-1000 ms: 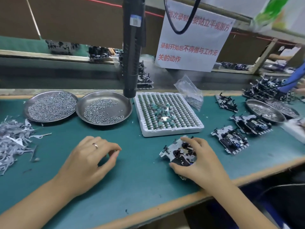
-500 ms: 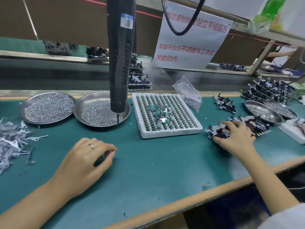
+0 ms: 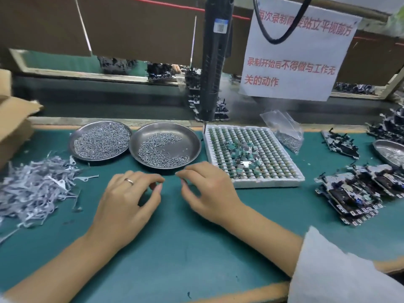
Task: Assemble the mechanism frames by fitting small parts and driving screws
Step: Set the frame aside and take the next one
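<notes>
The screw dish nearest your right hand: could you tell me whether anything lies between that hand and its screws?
Nothing visible does. The right hand rests on the green mat just in front of the dish, and only its low rim lies between the fingers and the screws.

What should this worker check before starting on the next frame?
1. Frame in front of the hands: not ok; the finished frames lie off to the right, and none is on the mat between the hands.
2. Left hand free: cannot tell; its fingertips are curled together, perhaps on something tiny.
3. Right hand free: ok, nothing visible in it.
4. Screws in supply: ok; the near dish has plenty.
5. Small parts in supply: ok; the white tray is stocked.
6. Screwdriver within reach: ok, it hangs above the tray's corner.
</notes>
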Demonstrator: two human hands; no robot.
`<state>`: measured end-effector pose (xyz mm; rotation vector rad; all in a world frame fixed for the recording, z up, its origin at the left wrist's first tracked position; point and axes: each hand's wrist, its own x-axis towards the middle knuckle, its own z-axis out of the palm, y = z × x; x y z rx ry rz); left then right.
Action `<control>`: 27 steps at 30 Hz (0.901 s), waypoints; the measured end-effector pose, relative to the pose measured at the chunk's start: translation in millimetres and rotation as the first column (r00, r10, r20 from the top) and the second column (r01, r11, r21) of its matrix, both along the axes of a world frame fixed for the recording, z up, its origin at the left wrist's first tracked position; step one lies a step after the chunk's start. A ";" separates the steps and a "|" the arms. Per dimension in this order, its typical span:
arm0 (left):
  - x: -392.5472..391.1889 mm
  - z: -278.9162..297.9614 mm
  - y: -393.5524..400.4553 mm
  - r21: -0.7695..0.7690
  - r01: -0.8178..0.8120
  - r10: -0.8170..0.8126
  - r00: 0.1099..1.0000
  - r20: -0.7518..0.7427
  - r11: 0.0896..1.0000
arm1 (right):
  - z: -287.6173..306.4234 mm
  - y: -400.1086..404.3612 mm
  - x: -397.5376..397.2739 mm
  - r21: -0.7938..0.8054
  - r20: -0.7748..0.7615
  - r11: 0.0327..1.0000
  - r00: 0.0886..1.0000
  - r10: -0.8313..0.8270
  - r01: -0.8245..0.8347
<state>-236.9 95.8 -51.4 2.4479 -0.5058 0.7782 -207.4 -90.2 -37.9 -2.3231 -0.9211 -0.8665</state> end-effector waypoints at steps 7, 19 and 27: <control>-18.5 30.9 28.6 0.082 -0.213 0.220 0.972 -0.087 0.974 | -17.1 25.8 23.9 0.063 -0.034 0.993 0.994 0.105 -0.103; -56.7 30.5 115.0 0.679 -0.500 0.842 0.289 -0.455 0.538 | -27.7 18.6 29.0 0.155 -0.111 0.985 0.989 0.095 -0.077; -10.4 27.7 86.3 0.152 -0.627 0.602 0.606 -0.520 0.764 | -25.8 18.8 28.2 0.138 -0.143 0.985 0.982 0.123 -0.104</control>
